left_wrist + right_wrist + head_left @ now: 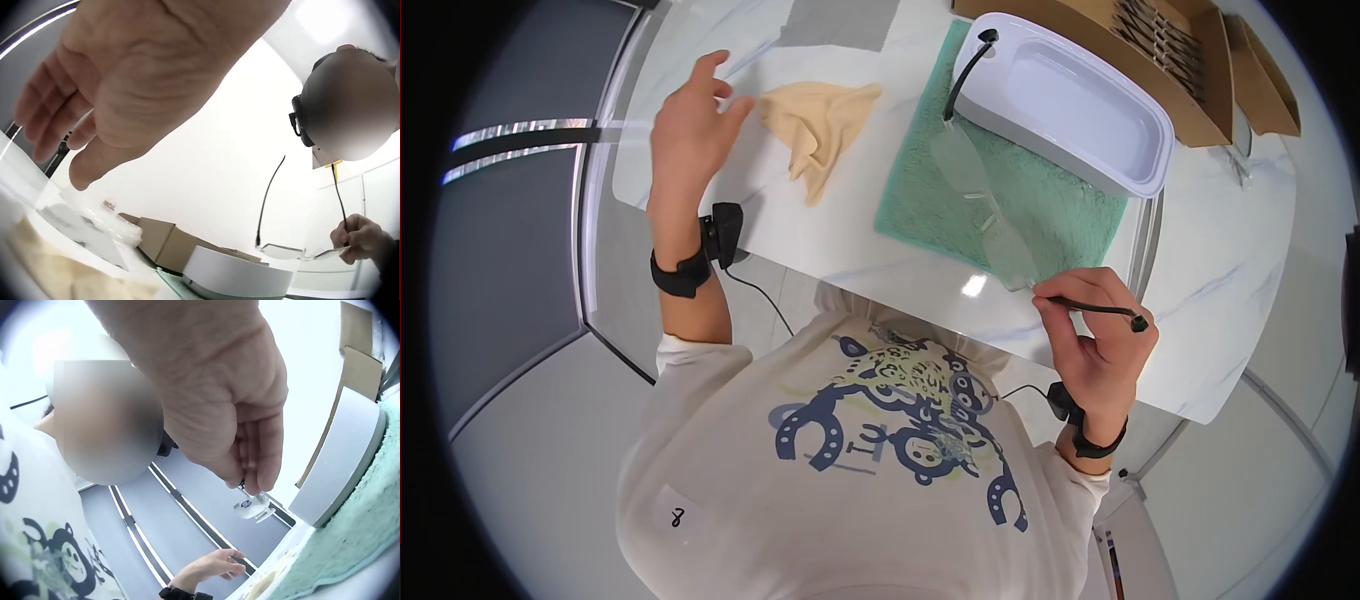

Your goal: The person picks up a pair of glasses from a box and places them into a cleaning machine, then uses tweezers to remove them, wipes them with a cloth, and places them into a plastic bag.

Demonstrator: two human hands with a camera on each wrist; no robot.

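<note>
I read this as a small workroom or lab, exact kind unclear to me. Marble-patterned table (1220,230); on it a cardboard box (1220,90) with rowed, apparently folded spectacles (1160,45), and a pale basin (1090,100) on a green towel (915,205). Dark grey panels (545,60) alongside, bright overhead light (322,19).

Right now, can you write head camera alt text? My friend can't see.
Someone's right hand holds glasses at one end. The left hand is empty near a tan cloth; a white tub sits on a green towel.
</note>
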